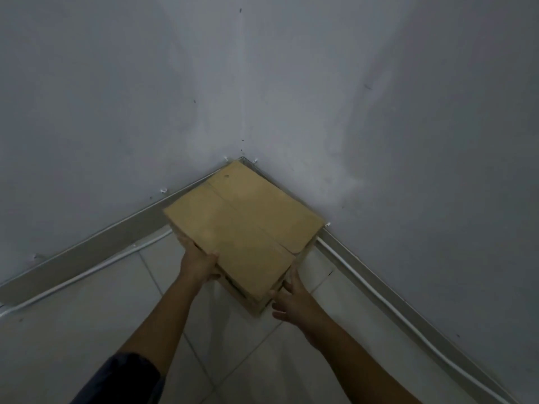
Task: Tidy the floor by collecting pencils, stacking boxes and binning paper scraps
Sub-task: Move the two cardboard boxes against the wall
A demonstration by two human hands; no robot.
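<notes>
Now, stacked cardboard boxes [242, 225] in wall corner, left hand [201, 265] gripping top box's edge, right hand [291, 301] spread against its side

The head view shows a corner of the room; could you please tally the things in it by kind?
Brown cardboard boxes: at least 2, a top box on a lower box that is mostly hidden
Hands: 2, the left hand and the right hand, both on the stack
White cables along the skirting: 2
Total: 6

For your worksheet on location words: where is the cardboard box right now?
In the head view, the cardboard box sits centre frame, pushed into the corner where two walls meet, with the left hand and right hand on its near sides.
</notes>
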